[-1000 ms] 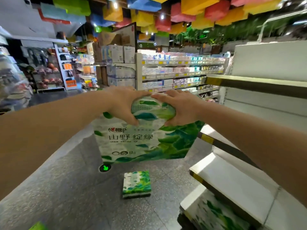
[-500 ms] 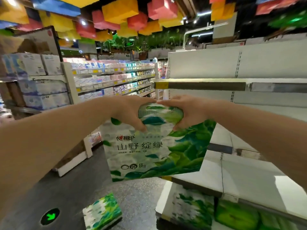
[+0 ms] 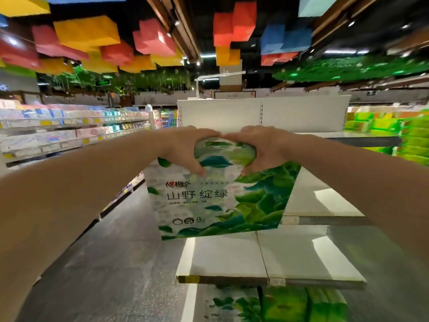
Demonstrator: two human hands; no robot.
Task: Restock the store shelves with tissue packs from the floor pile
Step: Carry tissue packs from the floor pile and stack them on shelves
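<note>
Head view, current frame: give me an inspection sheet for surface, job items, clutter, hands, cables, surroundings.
Surface: white shelf boards, the two facing tiers bare.
Job items: green-and-white tissue pack held in the air in front of the shelves; more packs on the bottom tier.
Clutter: nothing seen.
Hands: left hand and right hand both grip the pack's top.
Cables: nothing seen.
Surroundings: grey aisle floor, stocked shelves to the left, coloured ceiling blocks.

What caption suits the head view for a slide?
Both hands, left and right, hold a tissue pack before bare shelves.
</note>
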